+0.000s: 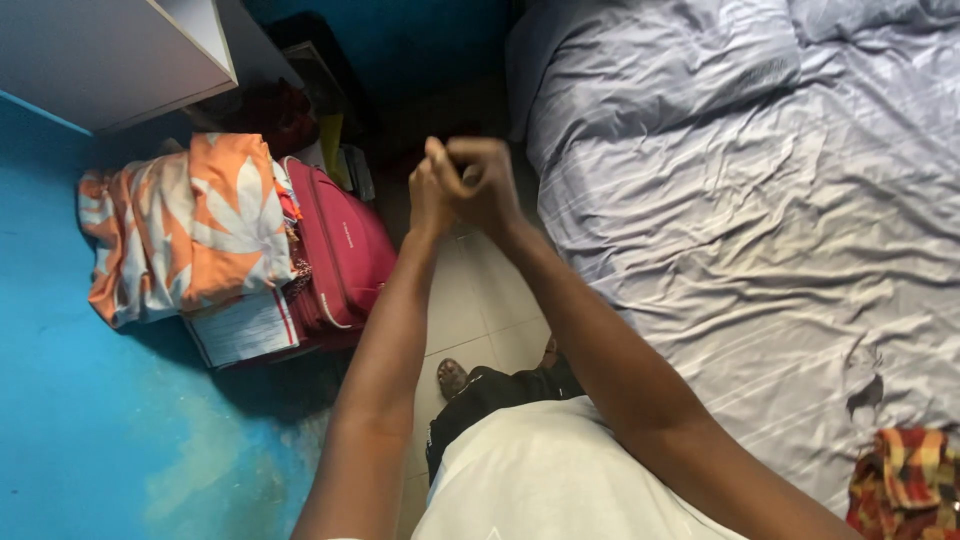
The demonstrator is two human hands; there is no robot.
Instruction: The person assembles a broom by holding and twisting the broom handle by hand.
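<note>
Looking straight down here, both arms are stretched out in front and the two hands meet in midair over the tiled floor (480, 310). The left hand (430, 195) and the right hand (482, 180) are pressed together, fingers curled in, pretty much clenched against each other. Can't tell if there's anything tiny pinched between them, nothing shows.

Just to the right of the hands is a bed with a wrinkled grey sheet (760, 220), its near edge running close beside the right forearm. Left of the hands sits a pink suitcase (340, 250), and further left an orange and white leaf-print cloth (190, 230) is draped over a pile, with a white printed sheet (240, 328) poking out underneath. Well off to the lower right, near the right elbow side, a red and yellow checked cloth (905, 480) lies on the bed. Up and to the left there's a white cabinet (110, 55) against the blue wall (90, 420).
</note>
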